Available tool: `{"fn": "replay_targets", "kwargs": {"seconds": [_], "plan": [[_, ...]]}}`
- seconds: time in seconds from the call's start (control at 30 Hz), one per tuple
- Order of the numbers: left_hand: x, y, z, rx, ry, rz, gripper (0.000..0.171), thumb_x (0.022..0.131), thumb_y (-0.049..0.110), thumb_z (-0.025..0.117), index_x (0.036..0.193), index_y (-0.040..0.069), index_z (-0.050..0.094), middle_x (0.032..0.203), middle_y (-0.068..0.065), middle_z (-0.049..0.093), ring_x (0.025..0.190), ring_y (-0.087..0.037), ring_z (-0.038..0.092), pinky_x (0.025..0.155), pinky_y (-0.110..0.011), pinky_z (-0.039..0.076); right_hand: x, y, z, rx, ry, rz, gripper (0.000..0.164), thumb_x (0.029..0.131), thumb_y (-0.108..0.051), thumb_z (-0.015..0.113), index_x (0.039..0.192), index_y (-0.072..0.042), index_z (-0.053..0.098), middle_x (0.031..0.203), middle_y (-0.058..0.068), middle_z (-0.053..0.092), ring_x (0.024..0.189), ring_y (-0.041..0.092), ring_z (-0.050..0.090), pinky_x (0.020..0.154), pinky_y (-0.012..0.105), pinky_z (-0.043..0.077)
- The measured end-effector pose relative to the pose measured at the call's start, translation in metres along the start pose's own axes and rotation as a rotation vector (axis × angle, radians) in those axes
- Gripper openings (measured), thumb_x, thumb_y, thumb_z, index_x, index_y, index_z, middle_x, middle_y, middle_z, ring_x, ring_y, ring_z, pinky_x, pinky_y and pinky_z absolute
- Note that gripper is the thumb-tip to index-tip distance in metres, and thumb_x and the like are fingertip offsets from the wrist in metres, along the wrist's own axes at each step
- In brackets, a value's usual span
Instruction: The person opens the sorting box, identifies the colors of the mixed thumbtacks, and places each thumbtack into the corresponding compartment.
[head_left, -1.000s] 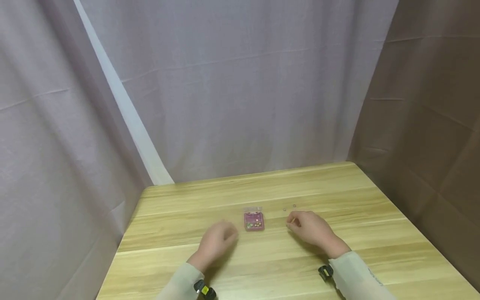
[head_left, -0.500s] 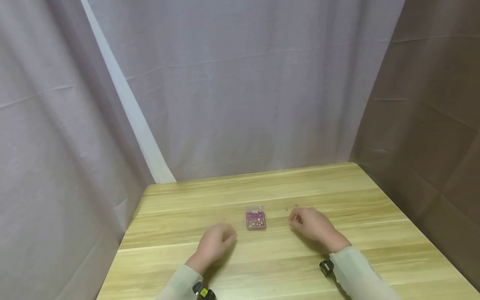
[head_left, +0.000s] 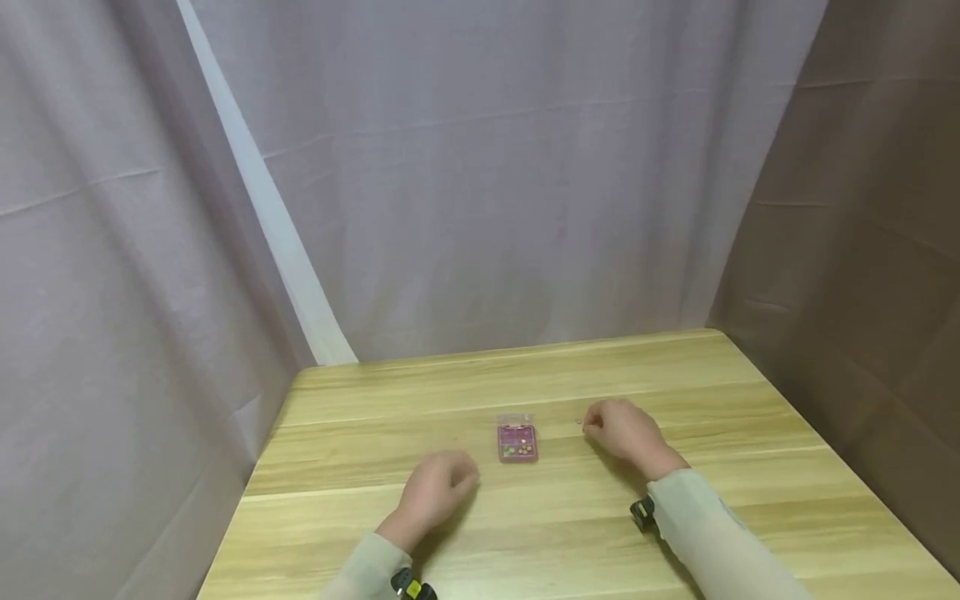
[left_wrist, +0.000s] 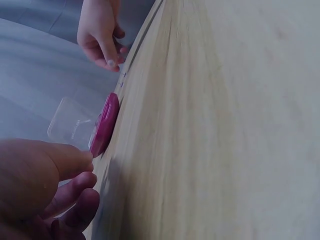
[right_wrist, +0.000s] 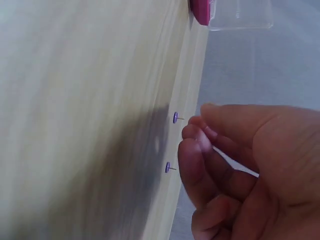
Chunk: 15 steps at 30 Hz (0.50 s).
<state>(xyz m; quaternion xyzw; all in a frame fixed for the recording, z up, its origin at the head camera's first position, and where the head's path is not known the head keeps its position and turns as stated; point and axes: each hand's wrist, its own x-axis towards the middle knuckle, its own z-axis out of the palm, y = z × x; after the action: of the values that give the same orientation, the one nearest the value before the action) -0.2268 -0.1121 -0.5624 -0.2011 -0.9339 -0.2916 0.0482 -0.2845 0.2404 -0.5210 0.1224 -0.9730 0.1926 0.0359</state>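
Two purple thumbtacks [right_wrist: 175, 118] lie on the table with their pins pointing up. My right hand [head_left: 624, 433] hovers right beside them, its fingers bent and the thumb apart from the fingertips, nothing between them. A small pink box [head_left: 517, 446] stands on the table between my hands. Its clear lid [left_wrist: 70, 122] is swung open toward the back. Small green, yellow and whitish pieces sit in its front compartments. Left of the box, my left hand [head_left: 437, 487] stays low over the table, fingers loosely curled and holding nothing.
The wood-grain table [head_left: 540, 533] ends at a grey curtain [head_left: 480, 208] at the back. A brownish curtain [head_left: 862, 250] closes off the right side. Small black cameras [head_left: 643, 512] are worn at both wrists.
My right hand has moved slightly forward, toward the thumbtacks, and covers one of them in the head view. The left hand stays beside the box. The head view has shifted a little.
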Motion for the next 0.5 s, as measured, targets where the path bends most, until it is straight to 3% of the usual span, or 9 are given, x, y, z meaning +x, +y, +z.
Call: {"fn": "replay_targets", "kwargs": {"seconds": [0.5], "plan": [[-0.001,0.01,0.003,0.016,0.017,0.01,0.015,0.09,0.034,0.066,0.097,0.022,0.072,0.095,0.006,0.074,0.089,-0.011,0.063,0.083,-0.041,0.056,0.021,0.006,-0.003,-0.011,-0.083,0.099,0.011,0.086,-0.027,0.071,0.08,-0.018,0.07,0.078,-0.001,0.067,0.065,0.018,0.053,0.054,0.038,0.046]]}}
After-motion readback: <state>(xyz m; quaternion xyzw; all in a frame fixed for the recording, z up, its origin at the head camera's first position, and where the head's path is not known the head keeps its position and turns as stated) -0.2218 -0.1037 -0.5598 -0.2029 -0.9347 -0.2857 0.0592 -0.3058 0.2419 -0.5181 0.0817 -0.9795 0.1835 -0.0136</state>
